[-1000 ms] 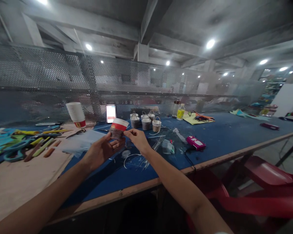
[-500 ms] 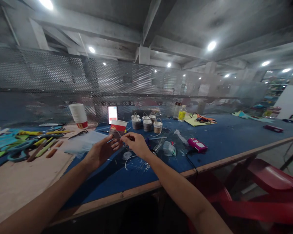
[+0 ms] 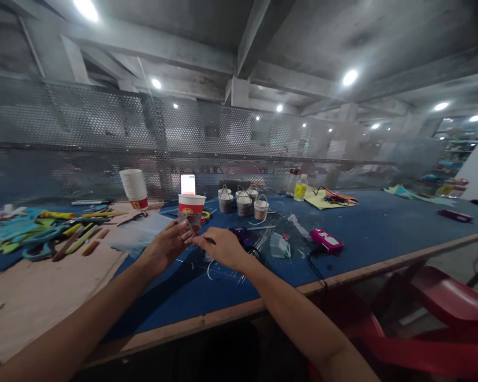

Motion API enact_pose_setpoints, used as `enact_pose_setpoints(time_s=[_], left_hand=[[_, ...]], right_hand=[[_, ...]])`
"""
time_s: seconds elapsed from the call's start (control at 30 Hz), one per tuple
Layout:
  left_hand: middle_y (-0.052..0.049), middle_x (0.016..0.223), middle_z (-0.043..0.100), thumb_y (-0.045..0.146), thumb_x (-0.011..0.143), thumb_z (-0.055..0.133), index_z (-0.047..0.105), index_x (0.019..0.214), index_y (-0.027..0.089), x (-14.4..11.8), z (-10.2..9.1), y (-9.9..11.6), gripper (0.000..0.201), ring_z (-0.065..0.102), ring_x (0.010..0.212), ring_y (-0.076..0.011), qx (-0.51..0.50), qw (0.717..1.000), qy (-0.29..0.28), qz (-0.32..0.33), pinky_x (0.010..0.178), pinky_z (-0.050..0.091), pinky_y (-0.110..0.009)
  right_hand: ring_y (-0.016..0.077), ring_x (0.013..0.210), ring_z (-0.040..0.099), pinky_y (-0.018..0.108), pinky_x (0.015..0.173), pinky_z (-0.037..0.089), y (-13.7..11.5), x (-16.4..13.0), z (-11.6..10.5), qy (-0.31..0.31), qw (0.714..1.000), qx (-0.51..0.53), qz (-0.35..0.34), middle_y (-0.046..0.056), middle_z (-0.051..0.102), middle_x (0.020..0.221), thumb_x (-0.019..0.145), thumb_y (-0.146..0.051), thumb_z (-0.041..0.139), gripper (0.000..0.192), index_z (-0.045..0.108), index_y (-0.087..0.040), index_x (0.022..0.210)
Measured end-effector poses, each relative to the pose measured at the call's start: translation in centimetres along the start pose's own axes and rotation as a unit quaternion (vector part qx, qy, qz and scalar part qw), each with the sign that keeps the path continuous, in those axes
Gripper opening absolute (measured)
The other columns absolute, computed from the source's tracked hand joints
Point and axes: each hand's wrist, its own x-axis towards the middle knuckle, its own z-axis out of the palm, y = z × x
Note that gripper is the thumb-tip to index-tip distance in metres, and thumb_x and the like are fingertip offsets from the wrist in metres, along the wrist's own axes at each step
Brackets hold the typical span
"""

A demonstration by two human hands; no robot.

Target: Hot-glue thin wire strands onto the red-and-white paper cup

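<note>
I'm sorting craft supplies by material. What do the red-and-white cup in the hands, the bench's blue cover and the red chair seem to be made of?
Red-and-white cup: probably paper, matte with a printed red band, like the stacked cups behind.
Blue cover: looks like felt or cloth, flat and without shine.
Red chair: likely moulded plastic, smooth with glossy highlights.

Two bare hands, the left hand (image 3: 168, 245) and the right hand (image 3: 222, 248), meet over a blue table (image 3: 366, 233); one red-and-white paper cup (image 3: 191, 208) sits at the left fingertips; one stack of white cups (image 3: 134, 188) stands further left; four small handled buckets (image 3: 244, 200) cluster behind; two bottles (image 3: 297, 185) stand beyond; one pink box (image 3: 326, 240) lies to the right; two red plastic chairs (image 3: 442, 302) sit below the table edge.
</note>
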Motion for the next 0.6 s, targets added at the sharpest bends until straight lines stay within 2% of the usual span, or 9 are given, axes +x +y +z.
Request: enact_pose_setpoints(time_s=[0.13, 0.27, 0.33, 0.43, 0.6], left_hand=[[-0.005, 0.1, 0.08, 0.01, 0.081, 0.078, 0.07, 0.098, 0.019, -0.1, 0.0, 0.4, 0.02, 0.076, 0.081, -0.015, 0.015, 0.999, 0.027, 0.013, 0.074, 0.061, -0.023], [-0.002, 0.093, 0.079, 0.008, 0.07, 0.087, 0.063, 0.1, 0.023, 0.1, -0.1, 0.5, 0.041, 0.076, 0.078, -0.0159, 0.026, 0.997, 0.067, 0.039, 0.067, 0.059, -0.023], [0.0, 0.088, 0.077, 0.007, 0.064, 0.09, 0.059, 0.103, 0.024, 0.4, -0.2, 0.4, 0.053, 0.076, 0.075, -0.0163, 0.037, 0.993, 0.082, 0.074, 0.068, 0.059, -0.025], [0.0, 0.089, 0.075, 0.008, 0.057, 0.093, 0.053, 0.106, 0.025, 0.7, -0.1, 0.4, 0.065, 0.076, 0.076, -0.0195, 0.059, 0.986, 0.088, 0.127, 0.071, 0.059, -0.03], [0.001, 0.097, 0.069, 0.012, 0.049, 0.095, 0.049, 0.104, 0.025, 0.6, 0.2, 0.4, 0.072, 0.072, 0.074, -0.0194, 0.124, 0.966, 0.132, 0.185, 0.072, 0.06, -0.036]], right_hand=[[0.0152, 0.078, 0.061, 0.025, 0.066, 0.033, 0.3, -0.1, -0.1, -0.018, 0.998, -0.049, 0.038, 0.003, 0.072, 0.087, 0.106, -0.055, 0.051, 0.05, 0.076, -0.02, 0.08], [0.0157, 0.072, 0.067, 0.024, 0.066, 0.036, 0.6, -0.2, 0.1, -0.031, 0.997, 0.028, 0.057, -0.001, 0.073, 0.071, 0.103, -0.046, 0.06, 0.028, 0.078, -0.024, 0.099], [0.0156, 0.072, 0.069, 0.023, 0.069, 0.04, 0.4, -0.4, 0.3, -0.037, 0.997, 0.06, 0.031, -0.003, 0.072, 0.068, 0.102, -0.043, 0.062, 0.024, 0.078, -0.025, 0.107], [0.0151, 0.073, 0.069, 0.022, 0.071, 0.042, -0.1, -0.8, 0.4, -0.037, 0.997, 0.069, -0.03, -0.002, 0.073, 0.07, 0.104, -0.046, 0.06, 0.028, 0.078, -0.025, 0.106], [0.0141, 0.081, 0.069, 0.022, 0.074, 0.043, -0.8, -1.4, 0.6, -0.024, 0.994, 0.018, -0.101, 0.001, 0.078, 0.091, 0.104, -0.05, 0.057, 0.036, 0.079, -0.023, 0.097]])
